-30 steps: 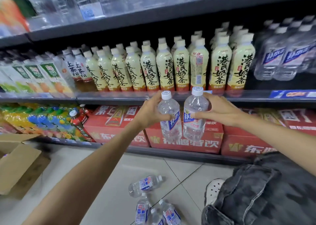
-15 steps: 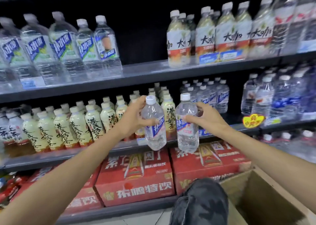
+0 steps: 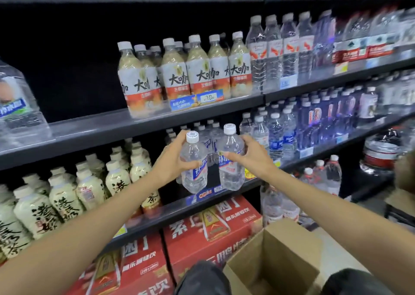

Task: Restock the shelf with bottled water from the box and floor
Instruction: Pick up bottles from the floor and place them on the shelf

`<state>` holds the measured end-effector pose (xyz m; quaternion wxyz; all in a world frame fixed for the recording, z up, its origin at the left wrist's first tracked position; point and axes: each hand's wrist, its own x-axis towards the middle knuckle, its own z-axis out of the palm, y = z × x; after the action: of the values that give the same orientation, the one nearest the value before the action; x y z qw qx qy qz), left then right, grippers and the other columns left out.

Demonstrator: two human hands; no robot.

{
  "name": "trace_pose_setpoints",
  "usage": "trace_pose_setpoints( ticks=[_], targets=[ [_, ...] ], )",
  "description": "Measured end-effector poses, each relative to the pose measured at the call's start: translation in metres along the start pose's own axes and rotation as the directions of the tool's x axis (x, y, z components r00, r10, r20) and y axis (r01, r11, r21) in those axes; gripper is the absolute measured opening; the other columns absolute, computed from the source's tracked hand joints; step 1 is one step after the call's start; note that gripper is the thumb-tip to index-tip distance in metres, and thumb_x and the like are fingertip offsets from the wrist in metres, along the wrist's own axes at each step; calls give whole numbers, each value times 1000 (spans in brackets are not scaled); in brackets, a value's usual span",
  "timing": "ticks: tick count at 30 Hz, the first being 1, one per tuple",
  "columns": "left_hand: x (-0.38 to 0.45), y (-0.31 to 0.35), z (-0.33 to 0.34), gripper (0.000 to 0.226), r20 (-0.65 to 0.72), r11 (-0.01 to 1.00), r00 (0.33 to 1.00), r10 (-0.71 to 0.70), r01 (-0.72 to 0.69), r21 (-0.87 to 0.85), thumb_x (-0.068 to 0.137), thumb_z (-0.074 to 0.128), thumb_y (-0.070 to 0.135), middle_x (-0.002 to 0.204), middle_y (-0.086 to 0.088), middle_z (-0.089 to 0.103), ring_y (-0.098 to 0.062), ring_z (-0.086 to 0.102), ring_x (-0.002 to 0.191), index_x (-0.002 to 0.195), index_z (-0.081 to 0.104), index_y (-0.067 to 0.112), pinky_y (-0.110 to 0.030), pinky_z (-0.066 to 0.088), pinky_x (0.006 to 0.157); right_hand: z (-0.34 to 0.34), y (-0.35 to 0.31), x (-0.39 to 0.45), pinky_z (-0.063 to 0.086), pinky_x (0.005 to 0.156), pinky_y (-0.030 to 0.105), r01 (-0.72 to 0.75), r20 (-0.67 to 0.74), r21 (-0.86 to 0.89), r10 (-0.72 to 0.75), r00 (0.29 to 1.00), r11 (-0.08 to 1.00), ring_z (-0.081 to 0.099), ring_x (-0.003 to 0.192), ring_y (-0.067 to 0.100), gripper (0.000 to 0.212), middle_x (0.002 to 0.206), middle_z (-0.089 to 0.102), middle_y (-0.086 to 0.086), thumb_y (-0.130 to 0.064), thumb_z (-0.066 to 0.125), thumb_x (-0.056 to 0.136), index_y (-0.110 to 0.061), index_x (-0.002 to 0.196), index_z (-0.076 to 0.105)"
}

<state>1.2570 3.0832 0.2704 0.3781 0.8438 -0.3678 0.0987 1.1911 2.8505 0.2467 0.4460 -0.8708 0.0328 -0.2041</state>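
Left hand [image 3: 170, 162] gripping one water bottle [image 3: 194, 166], right hand [image 3: 249, 157] gripping second bottle [image 3: 231, 162], both upright, side by side, right in front of shelf [image 3: 224, 196] edge. Open cardboard box [image 3: 276, 258] down below right forearm.

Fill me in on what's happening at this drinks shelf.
A person is restocking water. The left hand grips one water bottle and the right hand grips another, both upright in front of the matching bottles on the middle shelf, not yet set down. An open cardboard box sits below.
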Motion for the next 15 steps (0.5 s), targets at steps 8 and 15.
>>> trace_pose_setpoints(
  ticks=[8, 15],
  targets=[
    [67, -25, 42, 80, 92, 995, 992, -85, 80, 60, 59, 74, 61, 117, -6, 56, -22, 67, 80, 127, 35, 43, -44, 57, 74, -9, 23, 55, 49, 96, 44, 17, 27, 20, -18, 999, 1000, 61, 111, 18, 71, 125, 62, -1, -40, 75, 79, -17, 136, 39],
    [107, -65, 77, 81, 128, 992, 984, -120, 116, 42, 63, 83, 48, 129, 12, 55, -18, 52, 122, 128, 37, 38, -46, 45, 102, 10, 61, 107, 44, 103, 48, -61, 96, 45, 56, 994, 997, 53, 125, 23, 100, 137, 55, 2, -68, 71, 61, -26, 141, 29]
  ],
)
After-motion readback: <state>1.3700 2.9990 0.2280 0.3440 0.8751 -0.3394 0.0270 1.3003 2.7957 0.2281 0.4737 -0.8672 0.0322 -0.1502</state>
